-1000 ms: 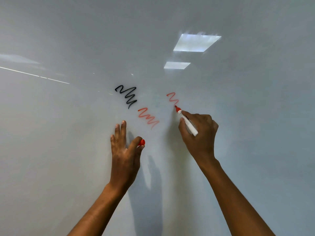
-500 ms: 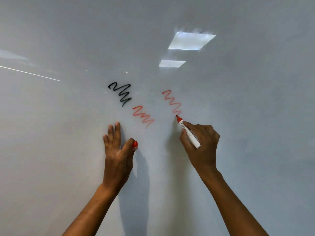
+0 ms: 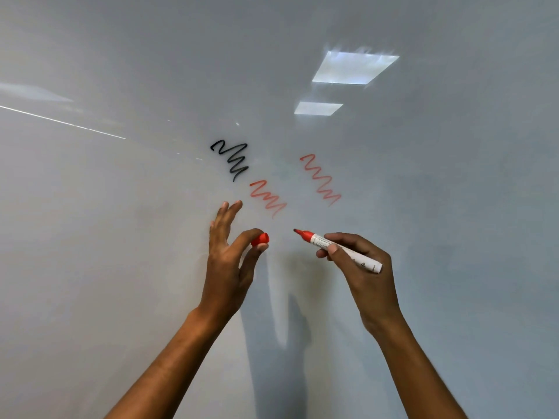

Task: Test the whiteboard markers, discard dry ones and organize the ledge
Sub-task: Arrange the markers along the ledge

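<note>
The right hand [image 3: 361, 264] grips a red whiteboard marker [image 3: 338, 247] with its fingers curled round the white barrel and the thumb under it; the marker lies nearly level, its uncapped red tip pointing left and slightly up, and the tip appears to be off the whiteboard [image 3: 121, 267], though how far off cannot be told; the left hand [image 3: 231, 258] pinches the red cap [image 3: 260, 239] between thumb and forefinger, while its other fingers stretch straight up towards the board; the cap sits just to the left of the marker's tip, apart from it, with a clear gap between the two; above the hands three scribbles stand on the board; a black zigzag [image 3: 231, 160] is the upper left one, dark and solid; a red zigzag [image 3: 267, 198] runs just below and right of it, close above the left hand's fingertips; a second red zigzag [image 3: 322, 179] lies further right, paler and thinner in its line, above the marker's tip; two bright rectangular light reflections [image 3: 354, 68] show on the glossy surface higher up, and the shadows of both arms fall on the board between the forearms.
</note>
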### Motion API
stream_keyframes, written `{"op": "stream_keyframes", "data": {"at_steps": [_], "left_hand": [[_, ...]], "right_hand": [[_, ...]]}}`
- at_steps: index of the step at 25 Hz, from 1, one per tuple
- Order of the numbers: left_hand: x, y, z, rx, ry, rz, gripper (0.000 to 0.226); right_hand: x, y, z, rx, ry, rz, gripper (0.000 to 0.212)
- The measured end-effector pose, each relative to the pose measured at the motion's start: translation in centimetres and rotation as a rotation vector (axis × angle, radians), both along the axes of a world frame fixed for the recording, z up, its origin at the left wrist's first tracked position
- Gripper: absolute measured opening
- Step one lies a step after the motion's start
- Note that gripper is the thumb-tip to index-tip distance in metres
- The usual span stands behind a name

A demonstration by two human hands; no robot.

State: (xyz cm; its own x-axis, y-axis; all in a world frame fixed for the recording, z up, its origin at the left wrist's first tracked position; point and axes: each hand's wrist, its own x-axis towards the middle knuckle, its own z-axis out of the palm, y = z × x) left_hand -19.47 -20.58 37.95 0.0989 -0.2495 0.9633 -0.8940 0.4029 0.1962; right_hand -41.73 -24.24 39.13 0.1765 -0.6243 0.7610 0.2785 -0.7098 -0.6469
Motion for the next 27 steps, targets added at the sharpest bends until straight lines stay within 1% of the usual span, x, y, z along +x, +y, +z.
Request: {"op": "stream_keyframes", "data": {"at_steps": [3, 9, 15, 18, 20, 24, 27], "left_hand": [[-0.5, 0.9, 0.1, 0.019, 0.008, -0.039, 0.031], [-0.4, 1.5, -0.4, 0.041, -0.046, -0.043, 0.027], [0.5, 2.0, -1.1, 0.112, -0.143, -0.008, 0.024], [0.4, 2.2, -1.5, 0.160, -0.232, 0.017, 0.030], [0.3, 2.5, -1.6, 0.169, -0.276, 0.034, 0.030], [1.1, 3.4, -1.9, 0.158, -0.304, 0.072, 0.025], [1.8, 4.2, -2.5, 0.191, -0.339, 0.106, 0.024]], "right_hand": [[0.1, 0.8, -0.7, -0.004, 0.022, 0.099, 0.015], [0.8, 0.5, -1.5, -0.012, 0.085, 0.131, 0.020], [0.9, -0.4, -2.0, 0.020, 0.122, 0.190, 0.020], [1.3, -0.8, -2.2, 0.021, 0.158, 0.219, 0.021], [1.5, -1.0, -2.4, 0.026, 0.170, 0.237, 0.021], [2.2, -1.4, -3.0, 0.030, 0.219, 0.288, 0.024], [3.1, -1.6, -3.4, -0.009, 0.279, 0.294, 0.026]]}}
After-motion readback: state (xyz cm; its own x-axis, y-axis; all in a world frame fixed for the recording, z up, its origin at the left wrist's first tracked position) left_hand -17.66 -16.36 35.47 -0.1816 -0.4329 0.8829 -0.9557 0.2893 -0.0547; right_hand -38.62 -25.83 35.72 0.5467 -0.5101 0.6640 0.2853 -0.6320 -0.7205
